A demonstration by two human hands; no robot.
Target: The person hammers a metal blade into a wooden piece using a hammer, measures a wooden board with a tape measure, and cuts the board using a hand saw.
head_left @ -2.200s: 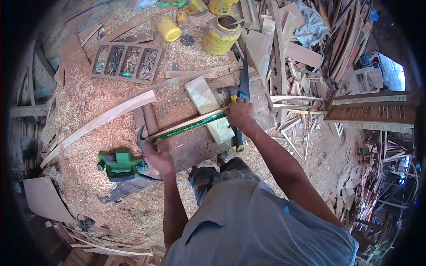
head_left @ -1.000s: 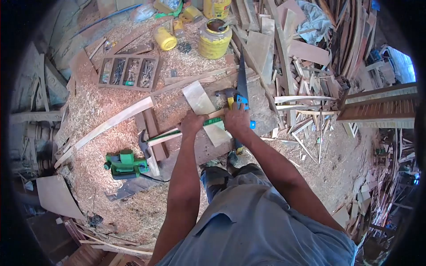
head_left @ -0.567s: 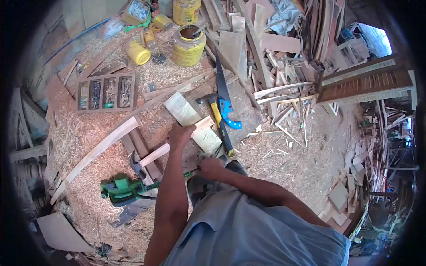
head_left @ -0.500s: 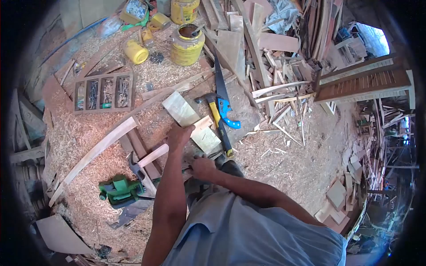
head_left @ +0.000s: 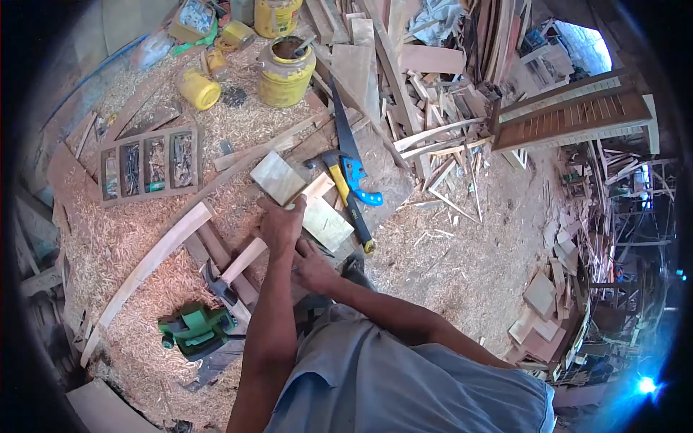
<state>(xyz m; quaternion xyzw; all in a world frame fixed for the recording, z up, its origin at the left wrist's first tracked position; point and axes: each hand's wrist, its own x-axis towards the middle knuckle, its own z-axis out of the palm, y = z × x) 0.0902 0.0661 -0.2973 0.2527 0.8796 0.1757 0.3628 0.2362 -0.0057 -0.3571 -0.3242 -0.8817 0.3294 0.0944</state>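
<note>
My left hand point(head_left: 280, 227) is closed round a narrow pale wood strip point(head_left: 245, 260), whose ends show on both sides of the fist. Under the strip's right part lies a flat pale board point(head_left: 328, 225). My right hand point(head_left: 313, 267) is just right of and below the left, its fingers close to the strip; whether it holds anything is hidden. To the right, a hammer with a yellow and black handle point(head_left: 346, 200) rests beside a blue-handled saw point(head_left: 354, 173). A second hammer point(head_left: 218, 283) lies by the strip's left end.
A green power planer point(head_left: 195, 330) sits on the shavings at lower left. Above are a compartment box of hardware point(head_left: 149, 164), a yellow jar point(head_left: 286, 76) and a yellow container point(head_left: 198, 89). A long curved plank point(head_left: 144, 274) lies left; wood scraps point(head_left: 440, 101) are piled at upper right.
The right hand left the strip, went down toward my legs with a green-edged tool, and has come back up beside the left hand. The left hand moved from the strip's left end to its middle.
</note>
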